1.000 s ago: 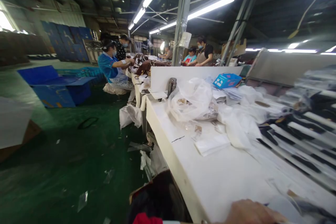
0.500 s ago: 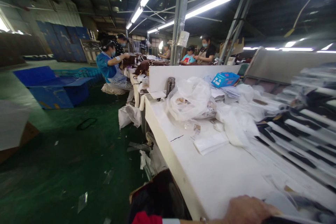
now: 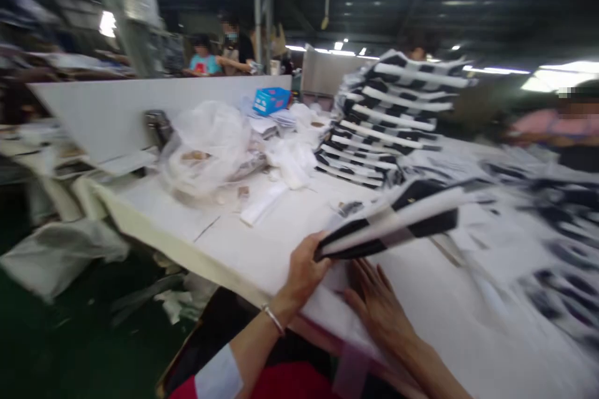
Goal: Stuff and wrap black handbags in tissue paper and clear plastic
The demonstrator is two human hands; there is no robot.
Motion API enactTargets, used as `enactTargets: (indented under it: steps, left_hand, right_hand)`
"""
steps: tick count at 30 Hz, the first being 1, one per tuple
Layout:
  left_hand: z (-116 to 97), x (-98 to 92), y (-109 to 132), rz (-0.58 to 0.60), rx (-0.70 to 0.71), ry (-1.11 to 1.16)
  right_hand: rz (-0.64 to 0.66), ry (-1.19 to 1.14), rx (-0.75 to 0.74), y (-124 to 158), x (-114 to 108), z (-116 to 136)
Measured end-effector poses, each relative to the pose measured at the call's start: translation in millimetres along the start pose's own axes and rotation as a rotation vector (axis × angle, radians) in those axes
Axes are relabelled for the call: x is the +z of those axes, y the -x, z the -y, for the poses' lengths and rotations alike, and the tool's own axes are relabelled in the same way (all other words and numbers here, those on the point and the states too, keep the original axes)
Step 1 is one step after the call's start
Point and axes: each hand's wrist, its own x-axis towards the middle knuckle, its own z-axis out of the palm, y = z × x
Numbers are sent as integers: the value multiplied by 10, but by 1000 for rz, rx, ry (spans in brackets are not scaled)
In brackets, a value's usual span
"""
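Observation:
My left hand (image 3: 304, 271) grips the near end of a flat black-and-white striped piece (image 3: 397, 221) and holds it raised above the white table (image 3: 262, 243). A thin bracelet sits on that wrist. My right hand (image 3: 377, 305) lies flat, fingers spread, on the table just under the raised piece. Behind it rises a tall stack of the same striped pieces (image 3: 393, 118). More striped pieces (image 3: 552, 224) spread blurred over the right part of the table.
Crumpled clear plastic bags (image 3: 206, 149), a metal flask (image 3: 156, 128), a blue box (image 3: 271, 100) and a white divider board (image 3: 116, 112) stand at the table's far side. Other people work behind the board and at far right. White bags lie on the green floor.
The view has swung right toward the table. My left hand has come up gripping a striped piece, and my right hand is now flat on the table.

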Motion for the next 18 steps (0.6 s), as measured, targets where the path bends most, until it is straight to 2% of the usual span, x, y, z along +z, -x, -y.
enactTargets:
  steps: [2, 8, 11, 16, 18]
  left_hand:
    - [25, -8, -64, 16, -5, 5]
    - [-53, -38, -79, -15, -125, -78]
    - [-113, -50, -96, -39, -180, -111]
    - [-173, -61, -138, -58, -206, -113]
    - [-190, -66, -143, -63, -196, -100]
  right_hand:
    - [19, -20, 37, 86, -94, -38]
    - [-102, -72, 54, 199, -247, -69]
    - [-107, -80, 46, 10, -287, -62]
    - [41, -120, 85, -507, -400, -88]
    - [42, -161, 134, -674, -409, -145]
